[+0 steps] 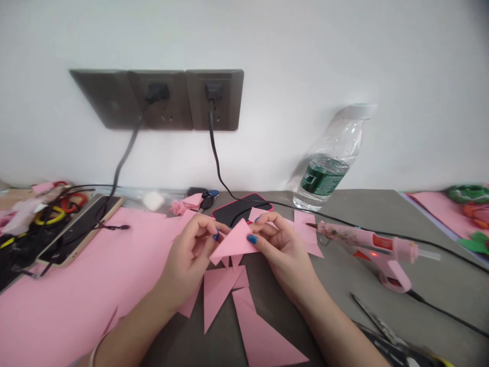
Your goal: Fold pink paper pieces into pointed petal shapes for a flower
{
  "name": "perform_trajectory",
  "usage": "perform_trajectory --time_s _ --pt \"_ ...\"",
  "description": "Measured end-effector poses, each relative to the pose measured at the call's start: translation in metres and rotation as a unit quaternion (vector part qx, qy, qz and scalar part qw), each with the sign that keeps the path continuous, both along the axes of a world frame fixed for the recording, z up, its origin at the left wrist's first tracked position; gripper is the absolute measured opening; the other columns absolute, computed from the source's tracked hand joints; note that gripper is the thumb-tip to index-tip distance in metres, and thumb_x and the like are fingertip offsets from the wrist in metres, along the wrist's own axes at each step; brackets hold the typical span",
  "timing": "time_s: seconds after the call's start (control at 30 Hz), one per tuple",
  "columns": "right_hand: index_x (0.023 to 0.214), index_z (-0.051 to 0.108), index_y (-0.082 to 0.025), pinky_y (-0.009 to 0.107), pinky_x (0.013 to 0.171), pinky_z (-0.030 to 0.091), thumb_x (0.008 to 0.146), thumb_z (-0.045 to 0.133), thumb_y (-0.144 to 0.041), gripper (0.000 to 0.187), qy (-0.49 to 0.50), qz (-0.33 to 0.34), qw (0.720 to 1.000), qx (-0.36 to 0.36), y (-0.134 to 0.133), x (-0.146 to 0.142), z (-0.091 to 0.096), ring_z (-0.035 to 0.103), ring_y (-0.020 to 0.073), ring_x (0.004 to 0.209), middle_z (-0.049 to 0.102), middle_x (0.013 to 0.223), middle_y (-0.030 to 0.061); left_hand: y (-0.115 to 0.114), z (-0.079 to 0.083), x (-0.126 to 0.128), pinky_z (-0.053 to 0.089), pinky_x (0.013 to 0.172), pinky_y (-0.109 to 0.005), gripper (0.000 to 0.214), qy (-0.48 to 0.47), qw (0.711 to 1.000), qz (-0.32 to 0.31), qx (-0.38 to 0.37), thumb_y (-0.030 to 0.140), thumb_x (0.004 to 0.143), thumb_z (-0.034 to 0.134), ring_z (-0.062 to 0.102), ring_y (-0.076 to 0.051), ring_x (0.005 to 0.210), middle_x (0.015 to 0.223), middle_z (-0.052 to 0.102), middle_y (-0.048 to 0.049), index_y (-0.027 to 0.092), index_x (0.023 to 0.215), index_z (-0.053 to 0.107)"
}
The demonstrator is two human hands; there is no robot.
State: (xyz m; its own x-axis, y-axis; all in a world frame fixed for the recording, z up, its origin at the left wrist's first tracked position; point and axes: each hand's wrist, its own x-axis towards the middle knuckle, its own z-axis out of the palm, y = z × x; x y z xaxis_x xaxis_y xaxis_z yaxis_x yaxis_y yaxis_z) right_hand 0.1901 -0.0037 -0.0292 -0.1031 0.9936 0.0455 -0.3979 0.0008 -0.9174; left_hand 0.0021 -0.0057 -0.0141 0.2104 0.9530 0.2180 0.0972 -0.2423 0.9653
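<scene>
My left hand point(189, 255) and my right hand point(278, 250) pinch a folded pink paper triangle point(234, 243) between their fingertips, one at each side. Below my hands, several cut pink paper pieces lie on the grey tabletop point(344, 214), including a long triangle point(260, 331) and a narrower one point(217, 293). A large pink paper sheet point(76, 290) spreads under my left forearm. Just beyond my right hand, a pink hot glue gun point(367, 244) lies on its side with a glue stick in it.
A water bottle point(328, 165) stands at the back by the wall. Black cords run from wall sockets point(214, 99) across the table. A black pad with a pink edge point(242, 209) lies ahead, small scissors point(204, 201) beside it. Long scissors point(376, 318) lie front right; craft clutter sits at both sides.
</scene>
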Motion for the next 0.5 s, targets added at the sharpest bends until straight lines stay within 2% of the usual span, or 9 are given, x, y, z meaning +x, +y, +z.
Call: perform_trajectory --time_s 0.13,0.2,0.3,0.37,0.43,0.5 --pt "0.094 0.055 -0.024 0.027 0.068 0.047 0.083 0.076 -0.033 0.025 -0.028 0.007 0.999 0.024 -0.0027 -0.0005 0.0023 0.060 0.0157 0.076 0.066 0.087 0.0009 0.0003 0.0019 0.0027 0.056 0.064 -0.027 0.020 -0.093 0.983 -0.026 -0.154 0.045 0.102 0.046 0.066 -0.013 0.067 0.091 0.072 -0.0017 0.024 0.105 0.047" --pt "0.096 0.057 -0.024 0.027 0.069 0.047 0.084 0.074 -0.031 0.022 -0.035 0.007 0.998 0.046 -0.0037 -0.0005 0.0025 0.059 0.0155 0.078 0.063 0.088 0.0008 0.0010 0.0016 0.0031 0.056 0.064 -0.028 0.036 -0.099 0.976 -0.047 -0.188 0.055 0.098 0.050 0.064 -0.013 0.063 0.091 0.071 -0.0030 0.023 0.114 0.047" --pt "0.099 0.058 -0.025 0.025 0.069 0.047 0.086 0.071 -0.025 0.018 -0.046 -0.002 0.997 0.068 -0.0044 -0.0005 0.0011 0.057 0.0140 0.077 0.059 0.089 -0.0001 0.0025 0.0001 0.0023 0.056 0.068 -0.029 0.053 -0.123 0.972 -0.075 -0.186 0.063 0.090 0.057 0.066 -0.015 0.068 0.093 0.071 -0.0049 0.021 0.121 0.049" --pt "0.101 0.058 -0.026 0.025 0.068 0.046 0.087 0.070 -0.023 0.019 -0.055 -0.011 0.995 0.080 -0.0047 -0.0011 -0.0006 0.055 0.0135 0.077 0.057 0.091 -0.0004 0.0037 0.0000 0.0018 0.056 0.074 -0.029 0.054 -0.159 0.972 -0.062 -0.162 0.063 0.088 0.061 0.068 -0.018 0.080 0.098 0.071 -0.0065 0.021 0.120 0.051" --pt "0.103 0.057 -0.027 0.025 0.067 0.045 0.088 0.069 -0.021 0.020 -0.066 -0.010 0.993 0.095 -0.0054 -0.0024 -0.0022 0.055 0.0139 0.077 0.057 0.091 -0.0003 0.0048 0.0018 0.0024 0.056 0.079 -0.027 0.051 -0.179 0.975 -0.023 -0.133 0.055 0.083 0.072 0.068 -0.019 0.090 0.101 0.071 -0.0059 0.022 0.117 0.055" --pt "0.108 0.056 -0.028 0.027 0.067 0.045 0.090 0.067 -0.022 0.022 -0.081 0.004 0.991 0.107 -0.0067 -0.0043 -0.0030 0.054 0.0146 0.076 0.056 0.088 -0.0006 0.0055 0.0054 0.0039 0.055 0.077 -0.024 0.050 -0.168 0.979 0.022 -0.111 0.039 0.074 0.085 0.068 -0.017 0.091 0.099 0.071 -0.0035 0.022 0.113 0.057"
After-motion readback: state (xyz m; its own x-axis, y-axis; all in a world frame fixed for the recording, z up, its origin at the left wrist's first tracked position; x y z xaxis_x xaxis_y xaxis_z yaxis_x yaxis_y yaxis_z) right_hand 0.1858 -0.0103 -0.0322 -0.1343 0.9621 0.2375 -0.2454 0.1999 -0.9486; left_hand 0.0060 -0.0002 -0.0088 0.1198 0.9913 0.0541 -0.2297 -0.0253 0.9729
